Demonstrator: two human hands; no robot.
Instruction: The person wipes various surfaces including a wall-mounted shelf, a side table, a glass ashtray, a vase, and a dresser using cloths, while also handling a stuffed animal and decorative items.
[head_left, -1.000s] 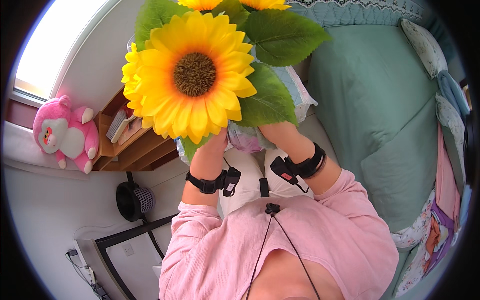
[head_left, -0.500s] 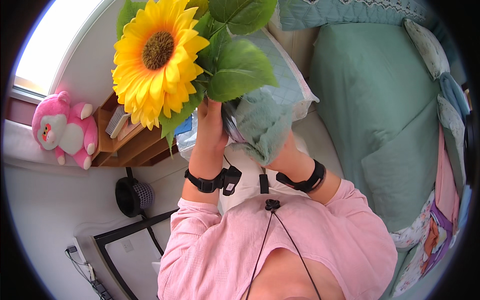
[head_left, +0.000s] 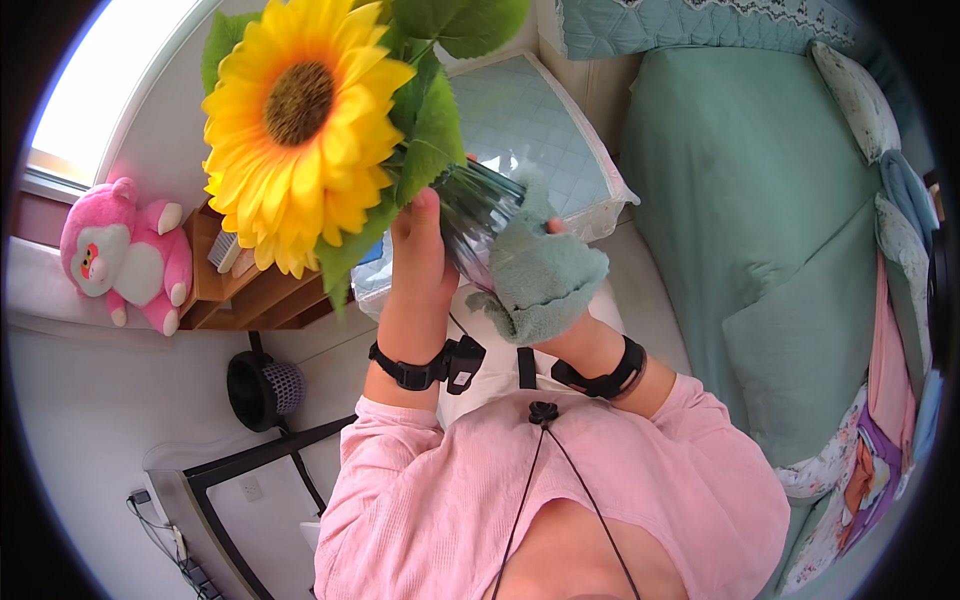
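Note:
A glass vase (head_left: pixel 484 208) is tilted in front of me, with a large yellow artificial-looking sunflower (head_left: pixel 300 120) and broad green leaves (head_left: pixel 432 130) coming out of its upper left end. My left hand (head_left: pixel 420 245) grips the vase near its neck, just under the leaves. Against the lower right end of the vase, my right hand (head_left: pixel 574 335) holds a fuzzy green cloth (head_left: pixel 545 275). Most of the right hand's fingers are hidden behind the cloth; one fingertip shows above its edge.
Beyond the vase lies a pale quilted surface under a clear plastic cover (head_left: pixel 560 120). A green-covered bed (head_left: pixel 750 210) stands at the right. To the left are a wooden shelf (head_left: pixel 255 300), a pink plush toy (head_left: pixel 125 255) and a black round basket (head_left: pixel 262 390).
The sunflower and vase have shifted a little left. The cloth has slid down and right along the vase, so more glass shows.

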